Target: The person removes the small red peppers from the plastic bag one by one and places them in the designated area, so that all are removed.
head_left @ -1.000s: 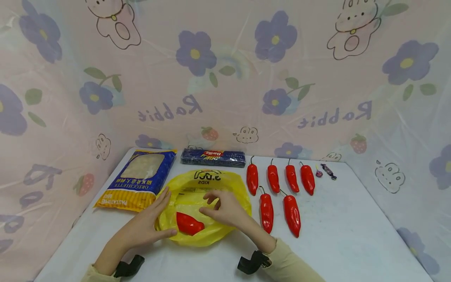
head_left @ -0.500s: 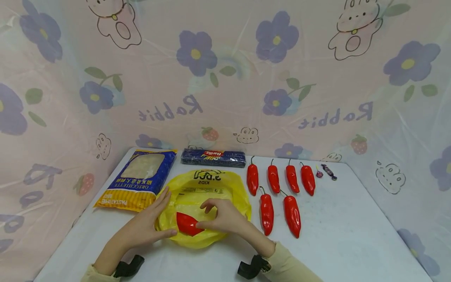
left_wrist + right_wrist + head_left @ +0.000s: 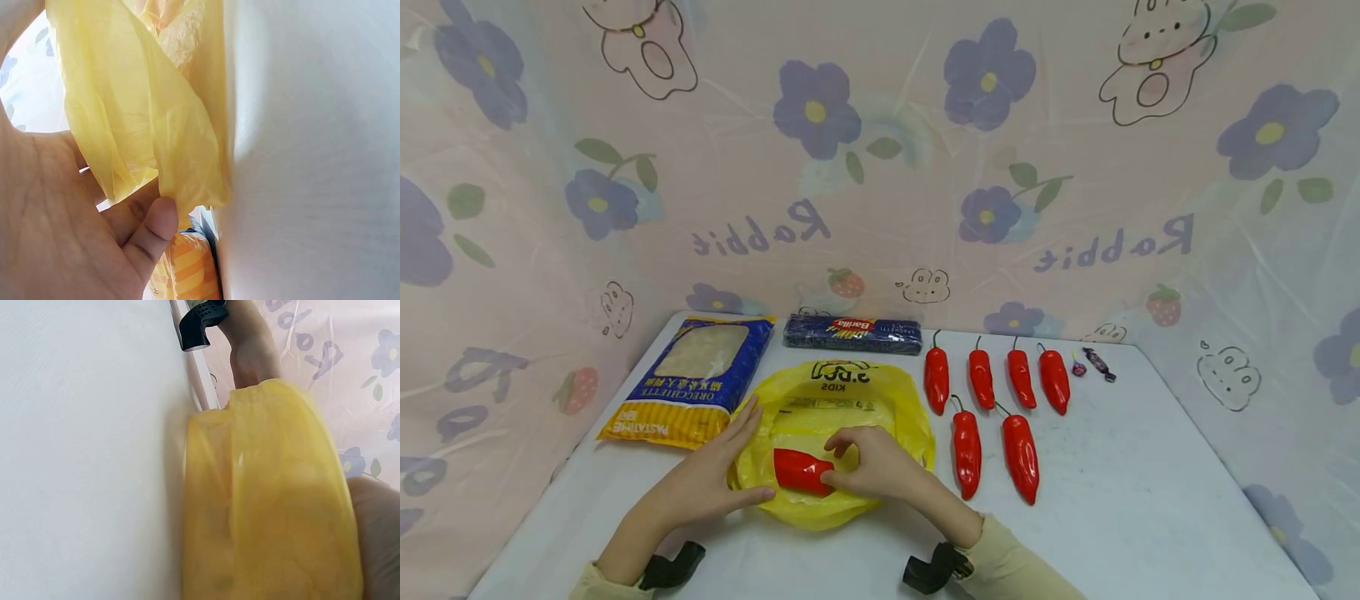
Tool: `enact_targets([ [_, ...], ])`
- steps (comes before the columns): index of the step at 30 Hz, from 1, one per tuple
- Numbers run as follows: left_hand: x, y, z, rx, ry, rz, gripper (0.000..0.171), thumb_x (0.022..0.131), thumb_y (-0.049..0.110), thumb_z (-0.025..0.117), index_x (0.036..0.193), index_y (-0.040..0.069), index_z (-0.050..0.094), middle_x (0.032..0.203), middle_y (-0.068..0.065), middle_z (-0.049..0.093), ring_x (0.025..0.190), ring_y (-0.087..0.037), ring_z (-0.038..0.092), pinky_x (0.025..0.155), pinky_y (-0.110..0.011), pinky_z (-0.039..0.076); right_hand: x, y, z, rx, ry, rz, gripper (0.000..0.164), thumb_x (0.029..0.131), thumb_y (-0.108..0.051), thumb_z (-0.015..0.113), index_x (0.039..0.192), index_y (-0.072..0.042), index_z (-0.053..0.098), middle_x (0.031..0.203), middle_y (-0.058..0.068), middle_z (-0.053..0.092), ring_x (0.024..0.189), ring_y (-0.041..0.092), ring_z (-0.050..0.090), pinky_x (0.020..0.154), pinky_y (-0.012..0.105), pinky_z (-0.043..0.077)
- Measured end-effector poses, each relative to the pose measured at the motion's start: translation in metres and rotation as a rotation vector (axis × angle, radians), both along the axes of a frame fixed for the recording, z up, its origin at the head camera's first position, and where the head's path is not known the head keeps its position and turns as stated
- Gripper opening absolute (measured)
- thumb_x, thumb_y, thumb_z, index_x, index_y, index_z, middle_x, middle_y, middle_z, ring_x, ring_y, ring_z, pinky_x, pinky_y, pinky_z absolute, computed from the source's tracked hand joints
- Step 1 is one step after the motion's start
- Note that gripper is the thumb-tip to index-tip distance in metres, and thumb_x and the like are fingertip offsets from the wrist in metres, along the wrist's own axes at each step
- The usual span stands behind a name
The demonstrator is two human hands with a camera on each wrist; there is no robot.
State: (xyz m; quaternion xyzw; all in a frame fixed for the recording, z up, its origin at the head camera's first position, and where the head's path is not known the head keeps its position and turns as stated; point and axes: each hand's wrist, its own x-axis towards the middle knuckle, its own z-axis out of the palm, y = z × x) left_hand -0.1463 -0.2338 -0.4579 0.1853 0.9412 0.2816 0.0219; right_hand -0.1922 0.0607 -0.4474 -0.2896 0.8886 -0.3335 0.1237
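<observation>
A yellow plastic bag [image 3: 842, 375] lies spread open on the white table, printed lettering along its far side. Inside it is a red pepper [image 3: 799, 472], lying sideways. My right hand [image 3: 880, 467] reaches into the bag and pinches the pepper's right end, its thumb in front; the far fingertips are partly hidden. My left hand [image 3: 703, 483] rests along the bag's left edge with fingers extended. The left wrist view has the thin yellow plastic [image 3: 125, 94] beside the left palm [image 3: 50, 212]. In the right wrist view, the bag's wall [image 3: 281, 500] covers most of the right hand [image 3: 380, 531].
Several red peppers [image 3: 981, 381] lie in two rows right of the bag. A lollipop [image 3: 1078, 367] and a wrapped candy [image 3: 1099, 364] sit farther right. Behind is a dark blue spaghetti pack [image 3: 853, 335]; an orecchiette bag [image 3: 688, 383] lies left. A patterned curtain [image 3: 880, 183] surrounds the table [image 3: 1150, 483].
My right hand has moved down and left into the bag and taken hold of the pepper, which has turned slightly and lifted at its right end. The left hand stays put.
</observation>
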Motion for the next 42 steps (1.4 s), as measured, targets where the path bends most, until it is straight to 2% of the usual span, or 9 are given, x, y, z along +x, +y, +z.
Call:
enact_targets([
  [6,0.0,-0.001,-0.002,0.014,0.012,-0.008,0.116,0.087,0.071,0.075,0.17,0.007,0.022,0.179,-0.009,0.008,0.155,-0.05,0.029,0.116,-0.074,0.036,0.001,-0.001,-0.003,0.022,0.001,-0.009,0.039,0.085,-0.042,0.089,0.113,-0.017,0.08,0.102,-0.011,0.075,0.097,0.007,0.063,0.095,0.031,0.056],
  [16,0.0,0.0,0.0,-0.001,0.001,-0.001,0.117,0.086,0.068,0.077,0.17,0.008,0.021,0.179,-0.01,0.009,0.155,-0.051,0.03,0.116,-0.074,0.037,0.0,-0.001,-0.004,0.005,-0.037,-0.015,0.034,0.085,-0.036,0.09,0.111,-0.018,0.08,0.099,-0.014,0.073,0.091,0.006,0.06,0.089,0.025,0.054],
  [26,0.0,0.0,0.001,0.002,-0.006,0.0,0.118,0.086,0.071,0.075,0.17,0.009,0.021,0.179,-0.01,0.008,0.154,-0.052,0.031,0.115,-0.074,0.038,-0.004,0.007,0.006,-0.031,-0.028,-0.044,0.028,0.087,-0.031,0.088,0.11,-0.018,0.08,0.097,-0.013,0.074,0.091,0.01,0.061,0.082,0.025,0.052],
  [35,0.004,0.0,-0.004,0.01,-0.017,-0.007,0.117,0.086,0.07,0.075,0.17,0.008,0.021,0.179,-0.011,0.009,0.155,-0.052,0.029,0.116,-0.075,0.035,-0.011,0.017,0.009,-0.059,-0.01,-0.044,0.029,0.088,-0.031,0.087,0.113,-0.018,0.08,0.098,-0.014,0.073,0.099,0.015,0.062,0.091,0.031,0.053],
  [37,0.003,0.0,-0.004,0.008,-0.004,-0.009,0.117,0.086,0.07,0.076,0.17,0.008,0.022,0.179,-0.01,0.009,0.155,-0.051,0.029,0.116,-0.075,0.035,-0.013,0.021,0.014,-0.067,-0.01,-0.056,0.03,0.089,-0.031,0.086,0.114,-0.018,0.08,0.099,-0.013,0.073,0.099,0.018,0.061,0.089,0.031,0.053],
  [42,0.001,0.0,-0.001,-0.003,0.012,-0.006,0.117,0.086,0.069,0.077,0.17,0.008,0.022,0.179,-0.01,0.009,0.155,-0.051,0.03,0.117,-0.074,0.035,-0.02,0.032,0.028,-0.095,0.002,-0.093,0.033,0.089,-0.034,0.085,0.117,-0.017,0.08,0.099,-0.009,0.072,0.09,0.02,0.057,0.073,0.027,0.045],
])
